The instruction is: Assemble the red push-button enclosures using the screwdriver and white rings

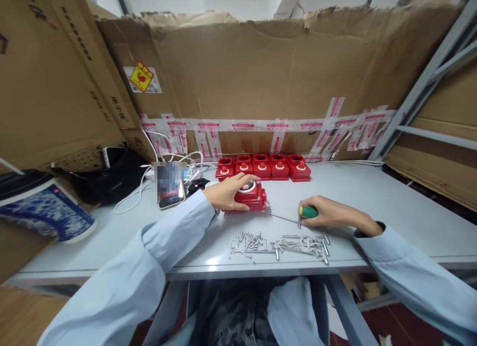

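My left hand (231, 193) grips a red alarm box (255, 199) with a round white-rimmed face, its fingers over the top and the thumb at the front. From the box's right side a thin metal rod with a small cylindrical head (285, 217) lies across the tabletop toward my other hand. My right hand (326, 213) is closed around the green handle of a screwdriver (309, 212), yellow at its left end; its shaft is hidden. In front of the hands lie a heap of small screws (251, 242) and a bundle of metal rods with white cords (301, 244).
Several red boxes (262, 167) stand in a row against the cardboard wall (261, 73). At left are a phone (171, 187), white cables (139, 189), a black bag (108, 179) and a large blue-and-white cup (48, 207). A metal frame (417, 83) rises at right.
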### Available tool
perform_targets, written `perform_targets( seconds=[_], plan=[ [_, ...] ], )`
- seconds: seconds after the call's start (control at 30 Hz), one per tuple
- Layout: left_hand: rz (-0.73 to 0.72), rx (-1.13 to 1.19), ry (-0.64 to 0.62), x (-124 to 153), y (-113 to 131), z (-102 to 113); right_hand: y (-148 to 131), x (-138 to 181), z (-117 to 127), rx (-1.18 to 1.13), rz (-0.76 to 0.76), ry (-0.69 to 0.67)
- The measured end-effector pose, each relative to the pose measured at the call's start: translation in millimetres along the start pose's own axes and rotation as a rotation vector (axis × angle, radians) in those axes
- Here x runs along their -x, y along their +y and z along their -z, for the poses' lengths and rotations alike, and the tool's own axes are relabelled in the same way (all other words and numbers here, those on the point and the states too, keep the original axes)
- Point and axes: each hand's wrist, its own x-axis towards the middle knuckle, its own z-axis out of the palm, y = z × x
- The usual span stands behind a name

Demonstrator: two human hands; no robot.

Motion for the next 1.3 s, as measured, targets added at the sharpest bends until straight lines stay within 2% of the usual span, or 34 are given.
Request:
perform_targets(
  seconds=[0.13,0.3,0.47,0.87,1.07,1.3],
  plan=[
    [-0.06,0.053,-0.033,-15.7,7.6,-0.4,-1.3,-10.6,-4.4,0.038,0.003,0.055],
    [-0.138,0.066,-0.096,-36.3,16.9,-13.1,-7.7,-20.4,-9.7,0.1,0.007,0.148],
    [-0.158,0.057,-0.116,-46.6,20.3,-23.5,-12.5,-24.6,-15.8,0.117,-0.06,0.22],
    [-0.182,0.019,-0.161,-55.0,22.8,-30.8,-5.2,-7.6,2.6,0.016,-0.026,0.278],
    [-0.176,0.059,-0.167,-57.2,20.7,-29.6,-12.3,-12.4,-2.8,-0.088,0.078,0.302],
    [-0.213,0.166,-0.152,-60.8,13.9,-31.1,-8.0,-16.4,-9.5,-0.146,0.154,0.255]
  ],
)
